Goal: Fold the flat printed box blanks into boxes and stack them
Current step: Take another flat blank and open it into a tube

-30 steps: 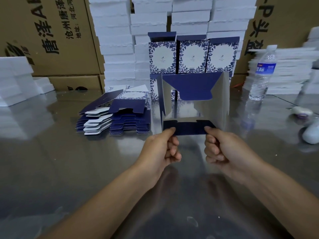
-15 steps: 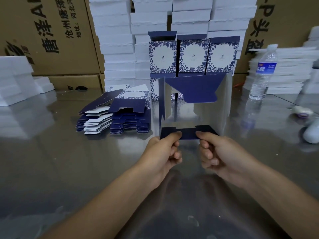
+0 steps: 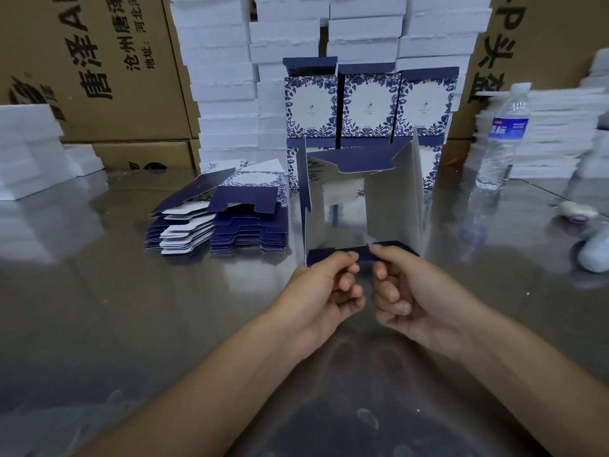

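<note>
Both hands have slid inward along the near flap (image 3: pixel 321 257) from its ends, and now they almost meet at its middle. The left hand (image 3: pixel 324 291) and right hand (image 3: pixel 412 291) each hold that flap in a pinching grip, thumb on top and forefinger beneath, with the other fingers curled under and holding nothing. The box (image 3: pixel 392 199) hangs from this hold just above the bench (image 3: pixel 131 324) as an open sleeve seen end-on. Its far flap (image 3: pixel 356 158) stands up at the back and is not yet tucked. As I judge it, the risk lies in that narrow hold. With both grips at the middle, the flap's ends are free, so a push could bow it or crease it off the score line. The sleeve is steadied nowhere else and could skew or fold flat. A slanted flap would likely jam at the tuck. By count there are two hands and one box in work. One pile of blanks (image 3: pixel 247 222) lies on the bench to the left, its layers too many to count. Three finished boxes (image 3: pixel 369 103) stand in the upper row against the foam stacks (image 3: pixel 227 77). A lower row beneath them is partly hidden by the held box, so its number is unclear. One bottle (image 3: pixel 504 133) stands at the right.
</note>
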### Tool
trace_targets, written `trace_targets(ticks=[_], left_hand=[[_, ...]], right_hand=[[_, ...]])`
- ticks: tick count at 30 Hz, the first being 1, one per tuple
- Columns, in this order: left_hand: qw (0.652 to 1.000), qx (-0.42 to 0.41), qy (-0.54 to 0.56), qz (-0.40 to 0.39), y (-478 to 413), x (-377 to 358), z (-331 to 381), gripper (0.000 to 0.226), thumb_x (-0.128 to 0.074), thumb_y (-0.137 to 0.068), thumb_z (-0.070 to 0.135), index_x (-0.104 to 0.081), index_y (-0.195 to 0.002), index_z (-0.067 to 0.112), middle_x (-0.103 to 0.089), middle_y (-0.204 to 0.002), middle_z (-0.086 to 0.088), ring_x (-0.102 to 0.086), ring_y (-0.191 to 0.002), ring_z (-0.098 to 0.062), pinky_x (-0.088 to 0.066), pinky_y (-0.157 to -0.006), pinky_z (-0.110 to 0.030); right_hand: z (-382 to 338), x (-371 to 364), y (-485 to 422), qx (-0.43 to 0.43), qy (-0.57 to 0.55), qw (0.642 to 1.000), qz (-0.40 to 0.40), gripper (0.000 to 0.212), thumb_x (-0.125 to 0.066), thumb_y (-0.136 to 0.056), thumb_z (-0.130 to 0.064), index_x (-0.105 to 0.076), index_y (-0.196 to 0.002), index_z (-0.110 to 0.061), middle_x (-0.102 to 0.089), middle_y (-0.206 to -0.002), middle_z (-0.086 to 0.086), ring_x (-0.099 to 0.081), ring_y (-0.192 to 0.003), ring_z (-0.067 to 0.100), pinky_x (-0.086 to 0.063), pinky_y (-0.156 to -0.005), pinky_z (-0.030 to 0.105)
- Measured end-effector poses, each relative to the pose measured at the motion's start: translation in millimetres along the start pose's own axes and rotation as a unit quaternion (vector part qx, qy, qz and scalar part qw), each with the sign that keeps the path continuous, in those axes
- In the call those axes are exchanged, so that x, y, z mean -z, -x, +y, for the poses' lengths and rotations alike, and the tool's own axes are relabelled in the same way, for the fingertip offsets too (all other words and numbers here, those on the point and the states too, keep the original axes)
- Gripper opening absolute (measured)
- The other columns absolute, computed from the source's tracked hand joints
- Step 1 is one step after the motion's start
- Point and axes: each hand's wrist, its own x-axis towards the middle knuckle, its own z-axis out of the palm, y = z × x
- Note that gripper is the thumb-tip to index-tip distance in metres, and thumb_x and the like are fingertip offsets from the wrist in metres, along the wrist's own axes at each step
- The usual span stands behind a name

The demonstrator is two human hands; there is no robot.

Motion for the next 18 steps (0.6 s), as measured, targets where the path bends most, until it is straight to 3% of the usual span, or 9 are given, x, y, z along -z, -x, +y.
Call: trace_targets(ticks=[8, 15, 18], left_hand=[[0.999, 0.031, -0.001, -0.025, -0.1, -1.1, -2.8, 0.033, -0.058, -0.090, 0.024, -0.056, -0.059, 0.012, -0.041, -0.041, 0.001, -0.047, -0.039, -0.011, -0.048, -0.046, -0.019], [0.998, 0.033, -0.007, -0.045, -2.0, 0.1, -1.4, 0.043, -0.058, -0.089, 0.017, -0.060, -0.046, 0.016, -0.043, -0.042, 0.003, -0.048, -0.040, -0.009, -0.048, -0.048, -0.019], [0.998, 0.019, -0.027, -0.045, -2.9, 0.0, -1.8, 0.040, -0.055, -0.089, 0.016, -0.057, -0.049, 0.015, -0.040, -0.041, 0.004, -0.044, -0.043, -0.009, -0.045, -0.053, -0.022]], right_hand=[[-1.0, -2.0, -0.3, -0.002, -0.023, 1.000, 0.005, 0.043, -0.049, -0.093, -0.021, -0.047, -0.051, -0.014, -0.036, -0.038, -0.002, -0.026, -0.027, 0.007, -0.029, -0.032, 0.016], [0.0, -3.0, 0.3, -0.001, 0.004, 1.000, 0.003, 0.048, -0.055, -0.090, -0.030, -0.050, -0.044, -0.018, -0.038, -0.038, -0.002, -0.028, -0.028, 0.008, -0.029, -0.036, 0.017], [0.7, -4.2, 1.4, -0.009, 0.027, 1.000, -0.008, 0.042, -0.058, -0.088, -0.034, -0.053, -0.050, -0.016, -0.040, -0.040, -0.001, -0.029, -0.029, 0.007, -0.028, -0.036, 0.016]])
